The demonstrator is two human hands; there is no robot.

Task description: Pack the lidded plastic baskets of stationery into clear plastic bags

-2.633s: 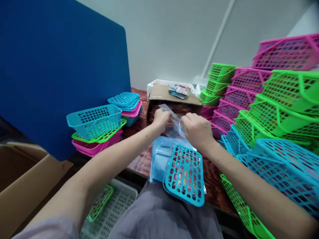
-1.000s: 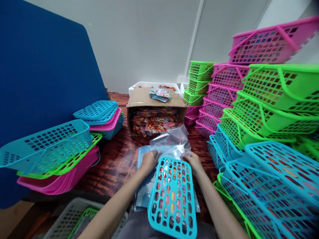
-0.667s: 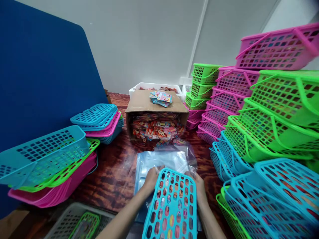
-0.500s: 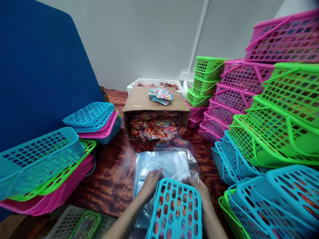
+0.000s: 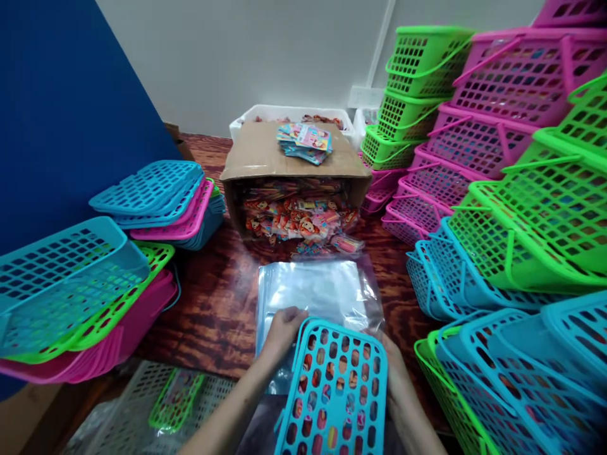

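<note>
A blue plastic basket, its slotted face toward me, is tilted up between my hands at the bottom centre. Colourful packaged pieces show through its slots. My left hand has curled fingers at the basket's far left corner; its fingertips are partly hidden. On the other side my right hand grips the right edge, most of its fingers out of sight behind the basket. Just beyond them lies a pile of clear and silvery plastic bags, flat on the wood-patterned table.
An open cardboard box of printed packets stands ahead, with a stack of cards on top. Behind it is a white foam box. Stacked baskets rise at left and right. A grey crate sits at lower left.
The view has shifted, so the box and bags appear higher and the grey crate shows more. Both hands stay at the blue basket, which appears slightly higher in the picture.
</note>
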